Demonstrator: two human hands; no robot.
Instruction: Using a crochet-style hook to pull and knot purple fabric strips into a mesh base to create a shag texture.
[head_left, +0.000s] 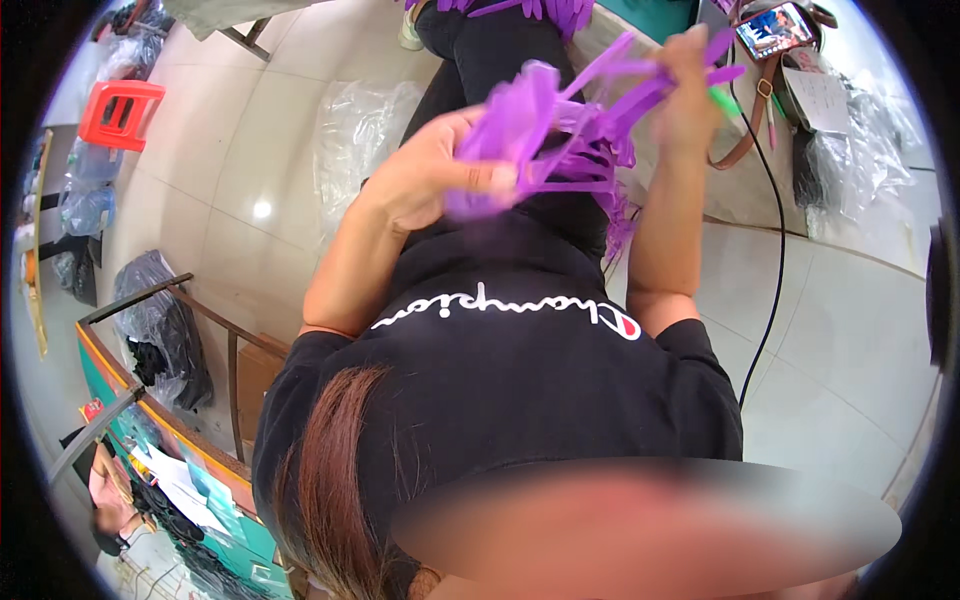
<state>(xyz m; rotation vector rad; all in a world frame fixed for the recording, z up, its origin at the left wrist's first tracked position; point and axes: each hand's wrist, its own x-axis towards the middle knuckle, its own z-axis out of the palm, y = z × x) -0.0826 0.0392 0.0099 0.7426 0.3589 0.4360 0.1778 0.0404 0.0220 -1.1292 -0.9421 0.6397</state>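
Note:
My left hand [425, 170] is closed round a looped bunch of purple straps [515, 120], thumb laid across the front. From there the straps stretch over my lap to my right hand [685, 85], raised farther away and partly blurred. Its fingers are closed on the other ends of the straps, and some ends stick out past them. Beside the right hand shows a bright green piece [724, 101], its kind unclear. Loose strands hang between the hands toward my dark trousers [470, 60]. More purple straps [540, 8] lie at the far edge.
A phone [775, 30] with a lit screen and a brown strap [762, 95] lie at the far right. A black cable [780, 240] runs down the tiled floor. To the left are a red stool [122, 112], clear plastic [360, 145] and a metal-framed table [190, 440]. Another person [110, 490] sits beyond it.

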